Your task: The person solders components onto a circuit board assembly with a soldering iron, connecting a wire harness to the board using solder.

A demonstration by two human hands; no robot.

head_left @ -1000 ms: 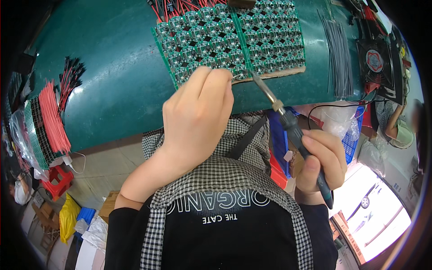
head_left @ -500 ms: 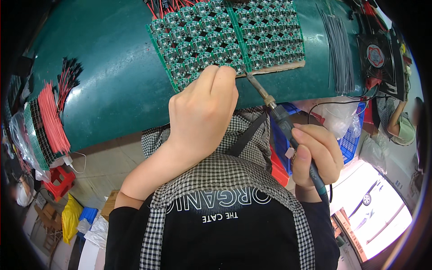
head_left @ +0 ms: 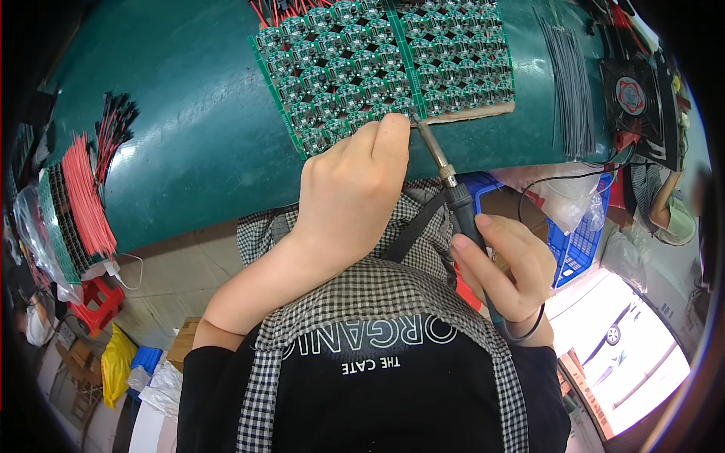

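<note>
A green panel of small circuit boards [head_left: 347, 72] lies on the green work surface [head_left: 181, 98], its near edge closest to me. My left hand [head_left: 355, 181] is closed over that near edge, back of the hand up. Its fingertips are hidden, so whatever they pinch does not show. In my right hand [head_left: 513, 268] is a soldering iron [head_left: 463, 208], gripped by its dark handle. The iron's metal tip reaches the panel's near edge, just right of my left fingers. Whether it touches a board I cannot tell.
Red and black wires [head_left: 283, 9] lie at the panel's far side. Grey wires [head_left: 570, 83] and a black fan [head_left: 633, 98] are at the right. Pink wires [head_left: 87, 196] and dark wires [head_left: 115, 132] lie left. A blue crate [head_left: 578, 241] stands below the surface's right side.
My left hand has shifted slightly right along the panel's edge. My right hand has moved left and the soldering iron stands steeper. The panel has moved slightly right and nearer.
</note>
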